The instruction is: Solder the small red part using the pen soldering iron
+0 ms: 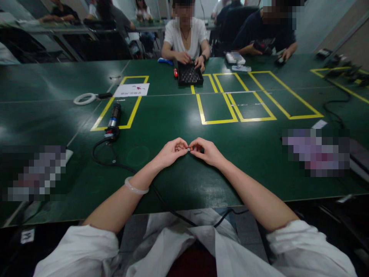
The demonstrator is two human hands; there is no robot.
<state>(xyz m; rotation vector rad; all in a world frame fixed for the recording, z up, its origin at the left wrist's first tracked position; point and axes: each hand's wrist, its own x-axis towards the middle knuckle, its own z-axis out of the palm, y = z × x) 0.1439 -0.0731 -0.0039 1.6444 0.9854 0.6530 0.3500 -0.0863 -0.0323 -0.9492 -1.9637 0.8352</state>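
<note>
At the counter (178, 115) centre, the left hand (170, 152) and right hand (208, 151) are meeting, both pinching one small orange part (190, 148) between fingertips, just above the green surface. At ten o'clock, a cylindrical tool (114, 116) with cable (115, 163) is lying.

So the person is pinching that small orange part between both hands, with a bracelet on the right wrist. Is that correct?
Not quite. The head view shows the bracelet on the left wrist. The rest holds: the left hand and right hand pinch the small orange part together.
</note>
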